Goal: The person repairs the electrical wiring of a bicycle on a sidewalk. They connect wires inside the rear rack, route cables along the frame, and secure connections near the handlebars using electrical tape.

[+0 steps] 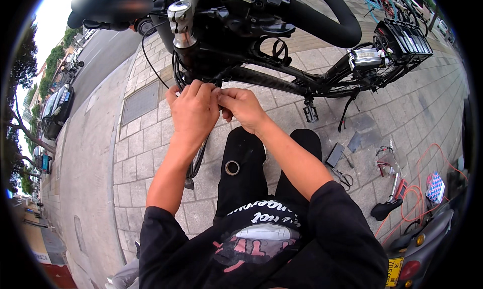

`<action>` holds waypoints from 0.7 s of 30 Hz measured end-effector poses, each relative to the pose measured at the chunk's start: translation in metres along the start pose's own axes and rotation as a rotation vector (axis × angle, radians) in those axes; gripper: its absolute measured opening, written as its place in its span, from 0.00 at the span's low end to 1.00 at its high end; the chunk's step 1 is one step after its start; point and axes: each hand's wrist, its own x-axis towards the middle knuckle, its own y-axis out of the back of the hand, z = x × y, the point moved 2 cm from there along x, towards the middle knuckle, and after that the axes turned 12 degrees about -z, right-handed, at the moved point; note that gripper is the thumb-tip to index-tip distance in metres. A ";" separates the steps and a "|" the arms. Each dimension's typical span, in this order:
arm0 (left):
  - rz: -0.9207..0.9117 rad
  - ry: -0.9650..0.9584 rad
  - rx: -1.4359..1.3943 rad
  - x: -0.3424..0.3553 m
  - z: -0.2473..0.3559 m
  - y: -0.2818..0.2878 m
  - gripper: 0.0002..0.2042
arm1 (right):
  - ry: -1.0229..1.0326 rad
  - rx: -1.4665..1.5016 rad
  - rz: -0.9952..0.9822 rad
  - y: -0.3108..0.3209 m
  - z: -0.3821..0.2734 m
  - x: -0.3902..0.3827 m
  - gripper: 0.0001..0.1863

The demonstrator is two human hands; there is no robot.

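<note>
A black bicycle (266,78) stands in front of me, its silver stem (182,25) rising near the top of the view. Thin black cables (177,70) run down beside the head tube. Just below there, my left hand (193,108) is closed, with fingers bent in toward the cables. Touching it, my right hand (242,107) pinches with thumb and forefinger. Whatever small piece lies between the fingertips is hidden by the fingers. A roll of tape (232,174) rests on my left thigh, apart from both hands.
On the paving to the right lie a dark flat box (334,154), scissors (345,179), a saddle on its post (386,209), an orange cord (416,201) and a patterned box (435,188). A scooter (427,249) stands at lower right. A car (58,110) is on the road at left.
</note>
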 end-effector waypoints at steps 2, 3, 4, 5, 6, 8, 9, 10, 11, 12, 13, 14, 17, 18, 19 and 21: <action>0.010 -0.019 0.033 0.001 0.001 0.000 0.05 | 0.003 0.014 0.002 0.000 -0.001 0.000 0.12; 0.015 -0.027 0.050 0.001 0.001 0.001 0.05 | 0.002 0.020 0.002 -0.001 -0.002 0.000 0.12; 0.019 -0.029 0.054 0.001 0.000 0.002 0.05 | 0.002 0.026 0.003 -0.002 -0.003 0.000 0.12; 0.025 -0.034 0.055 0.001 0.000 0.001 0.05 | 0.009 0.027 0.007 -0.002 -0.002 0.001 0.12; 0.030 -0.038 0.056 0.001 0.001 0.001 0.05 | 0.015 0.027 0.011 -0.001 -0.002 0.001 0.13; 0.002 -0.020 0.035 -0.001 0.000 0.001 0.04 | 0.019 0.033 0.019 -0.001 -0.003 0.001 0.13; -0.011 -0.010 0.025 -0.003 -0.001 0.001 0.04 | 0.016 0.037 0.024 -0.002 -0.004 0.000 0.13; -0.018 0.001 -0.005 -0.006 -0.002 0.001 0.04 | 0.012 0.042 0.029 -0.002 -0.005 0.000 0.13; -0.026 0.014 -0.038 -0.011 -0.005 -0.001 0.05 | -0.004 0.026 0.046 -0.001 -0.005 -0.002 0.13; -0.033 0.026 -0.071 -0.014 -0.006 -0.002 0.06 | -0.021 0.010 0.063 0.000 -0.005 -0.004 0.13; -0.044 0.036 -0.096 -0.016 -0.006 -0.001 0.06 | -0.038 -0.006 0.080 0.001 -0.005 -0.006 0.13; -0.056 0.050 -0.120 -0.018 -0.006 0.000 0.07 | -0.041 -0.040 0.115 0.002 -0.006 -0.009 0.13; -0.048 0.074 -0.193 -0.021 -0.007 -0.001 0.07 | -0.018 -0.181 0.265 0.003 -0.010 -0.017 0.13; -0.038 0.077 -0.217 -0.021 -0.008 -0.001 0.07 | 0.019 -0.202 0.295 0.003 -0.010 -0.019 0.13; -0.024 0.076 -0.222 -0.022 -0.009 -0.002 0.07 | 0.055 -0.224 0.326 0.002 -0.011 -0.021 0.13; -0.002 0.067 -0.228 -0.024 -0.012 -0.003 0.07 | 0.077 -0.149 0.293 -0.002 -0.015 -0.022 0.12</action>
